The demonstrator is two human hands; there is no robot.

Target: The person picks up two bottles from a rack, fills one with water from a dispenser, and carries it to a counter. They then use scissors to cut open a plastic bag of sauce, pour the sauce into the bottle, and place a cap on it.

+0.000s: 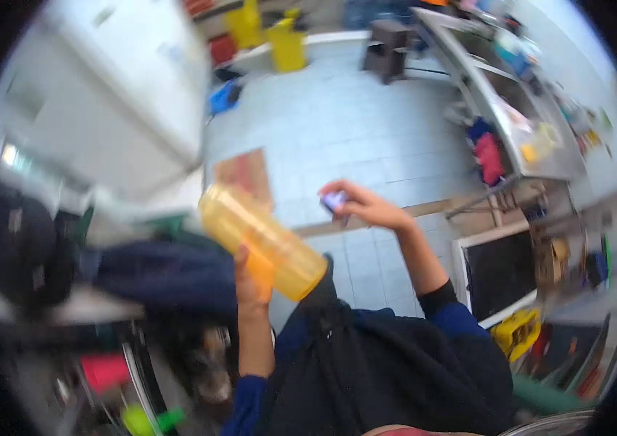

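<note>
A large translucent yellow plastic container (pixel 272 243), long and cylindrical, lies tilted across the middle of the view. My left hand (pixel 249 280) is closed around its lower side, near an orange patch, with the fingers partly hidden behind it. To the right of the container, my right hand (pixel 370 207) is raised and closed on a small purple-and-dark object (pixel 334 201); blur leaves its kind unclear, so I cannot tell what it is. The two hands are apart, both in front of my dark apron (pixel 366 363).
A white fridge-like cabinet (pixel 126 73) stands at left, above dark clothing (pixel 163 269). Flattened cardboard (pixel 246 174) rests on the tiled floor (pixel 330 116). A metal sink counter (pixel 555 156) runs along the right wall, with a dark stool (pixel 387 51) and yellow bin (pixel 286 47) farther back.
</note>
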